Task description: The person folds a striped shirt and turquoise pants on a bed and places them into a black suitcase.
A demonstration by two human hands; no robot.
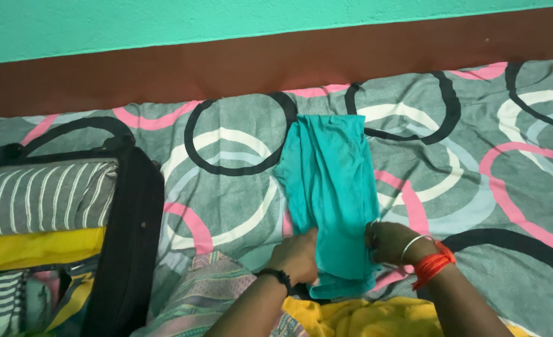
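Teal garment (329, 187): one piece, folded lengthwise into a long narrow strip, lying flat on the bedsheet (476, 162), its far end towards the wall, its near end between my two hands.

My left hand (298, 256): closed over the garment's near left edge, fingers curled onto the cloth, a dark band at the wrist.

My right hand (388, 242): closed on the near right edge, fingers pinching the fold, a silver bangle and red threads at the wrist. Both hands have hold of the same end; the rest of the strip runs away from my grip, up the bed.

Bedsheet: grey, printed with large black, white and pink rings.

Suitcase (126, 249): black, open, at my left, well apart from the garment. Contents: a grey striped cloth (42, 196) on top, a yellow cloth (36, 249) just beneath it.

Yellow towel-like fabric (363, 318): bunched at the near edge, just below my hands.

Patterned pale cloth (208, 290): beside my left forearm, between suitcase and yellow fabric.
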